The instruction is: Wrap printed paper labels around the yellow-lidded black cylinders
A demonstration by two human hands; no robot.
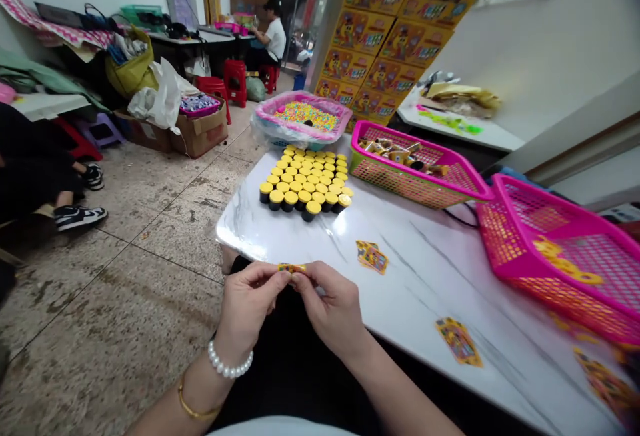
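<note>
My left hand (249, 308) and my right hand (331, 307) meet at the near edge of a white marble table (425, 276). Both pinch a small yellow printed sticker (291, 267) between thumb and fingers, each at one end. A pearl bracelet and a gold bangle sit on my left wrist. A short way beyond stands a cluster of several black pots with yellow lids (306, 183). Loose stickers lie on the table, one stack (373, 256) near my right hand, another (459, 341) further right.
A tub of coloured beads (303, 116) stands behind the pots. Pink mesh baskets (415, 166) (565, 249) line the right side. Yellow cartons (395, 29) are stacked behind. A person sits at a far desk (273, 36); someone's legs and shoes (80, 216) are at left.
</note>
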